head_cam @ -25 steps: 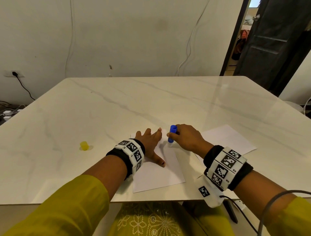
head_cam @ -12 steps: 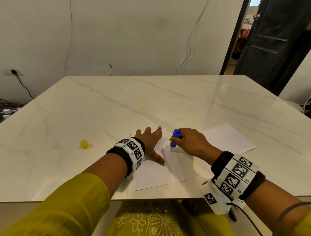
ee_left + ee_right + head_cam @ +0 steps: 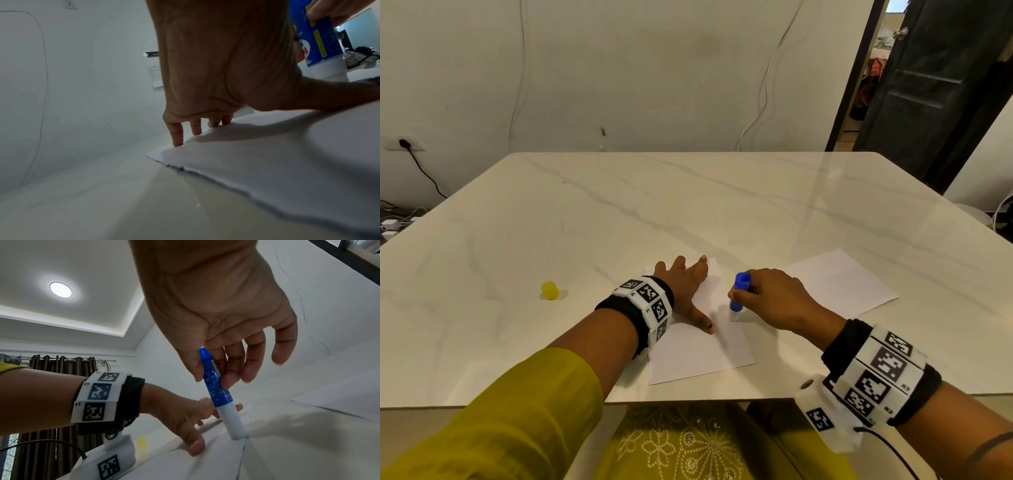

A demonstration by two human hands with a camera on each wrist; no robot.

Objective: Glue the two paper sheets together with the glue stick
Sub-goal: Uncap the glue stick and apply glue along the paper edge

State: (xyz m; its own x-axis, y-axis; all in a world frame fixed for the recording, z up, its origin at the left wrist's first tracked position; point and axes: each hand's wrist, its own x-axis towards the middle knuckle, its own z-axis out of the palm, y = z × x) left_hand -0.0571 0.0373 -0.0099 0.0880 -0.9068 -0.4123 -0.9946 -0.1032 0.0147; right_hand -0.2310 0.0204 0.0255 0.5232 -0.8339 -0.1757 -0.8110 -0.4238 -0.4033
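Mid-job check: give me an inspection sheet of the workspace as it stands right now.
Surface: marble table, pale and glossy.
Job's things: near sheet flat at the front edge; second sheet apart to its right; glue stick upright, tip on the near sheet.
Clutter: yellow cap on the table, left of the sheets.
Hands: left hand flat, pressing the near sheet; right hand pinches the glue stick.
Cables: black cord from wall socket; white wires on the wall; a cable at the right wristband.
Surroundings: wall behind; dark door ajar, back right.
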